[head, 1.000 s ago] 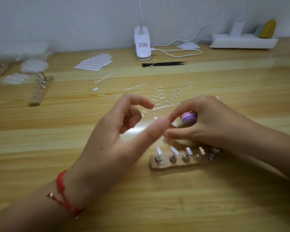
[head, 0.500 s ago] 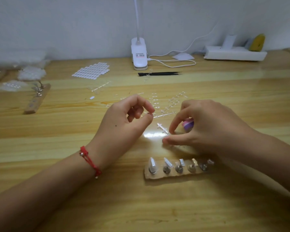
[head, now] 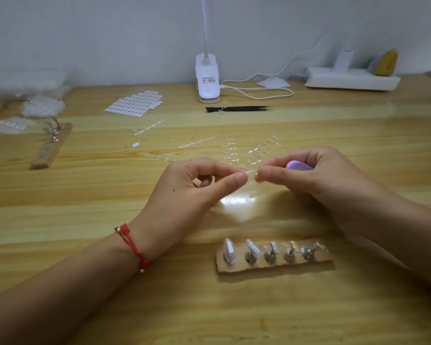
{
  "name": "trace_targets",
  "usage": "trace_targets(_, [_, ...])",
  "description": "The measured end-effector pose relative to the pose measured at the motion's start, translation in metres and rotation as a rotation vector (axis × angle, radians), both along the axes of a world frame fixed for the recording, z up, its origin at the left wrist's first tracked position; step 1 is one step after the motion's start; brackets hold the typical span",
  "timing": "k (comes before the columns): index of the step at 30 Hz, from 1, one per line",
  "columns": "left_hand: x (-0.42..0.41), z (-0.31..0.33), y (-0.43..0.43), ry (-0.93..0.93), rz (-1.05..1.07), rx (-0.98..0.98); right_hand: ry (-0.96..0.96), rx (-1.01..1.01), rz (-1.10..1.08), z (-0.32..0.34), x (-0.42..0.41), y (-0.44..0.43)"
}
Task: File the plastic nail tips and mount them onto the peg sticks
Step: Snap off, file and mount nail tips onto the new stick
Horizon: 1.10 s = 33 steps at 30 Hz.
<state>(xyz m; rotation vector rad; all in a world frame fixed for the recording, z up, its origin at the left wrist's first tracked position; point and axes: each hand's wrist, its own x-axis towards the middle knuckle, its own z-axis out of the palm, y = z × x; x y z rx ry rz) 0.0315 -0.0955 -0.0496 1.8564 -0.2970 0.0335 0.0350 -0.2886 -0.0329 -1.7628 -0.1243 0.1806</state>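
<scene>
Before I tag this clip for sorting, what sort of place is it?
Probably a home nail-craft desk: a wooden table against a wall, a clip lamp, clear nail-tip strips and a peg block.

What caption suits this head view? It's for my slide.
Both hands, left hand and right hand, pinch a clear nail-tip strip above the peg stick holder.

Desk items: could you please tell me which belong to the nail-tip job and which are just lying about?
In use:
clear sprue strip
purple file
peg holder
loose sprue strips

Lying about:
clip lamp
black tweezers
power strip
</scene>
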Motion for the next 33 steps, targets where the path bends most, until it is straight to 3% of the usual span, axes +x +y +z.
trace_targets(11, [-0.003,0.006,0.0,0.105,-0.233,-0.145,0.18,0.107,0.341,-0.002,0.002,-0.003])
trace_targets(15, [-0.002,0.004,0.001,0.116,-0.092,-0.162,0.108,0.1,0.209,-0.003,0.001,-0.002])
trace_targets(19, [0.0,0.002,0.001,0.045,0.024,-0.031,-0.168,-0.087,0.003,-0.007,0.003,-0.005])
trace_targets(25, [-0.007,0.002,-0.003,-0.063,-0.05,0.056,-0.224,-0.315,0.032,-0.011,0.006,-0.001])
trace_targets(27, [-0.01,0.0,-0.006,-0.051,-0.077,0.037,-0.058,-0.11,0.043,-0.01,0.008,0.003])
trace_targets(30, [-0.011,0.001,-0.008,-0.077,-0.076,-0.003,0.185,0.446,0.153,-0.005,0.004,0.006])
trace_targets(33, [-0.009,0.003,-0.008,-0.08,-0.04,-0.074,0.132,0.435,0.205,-0.011,0.003,0.002])
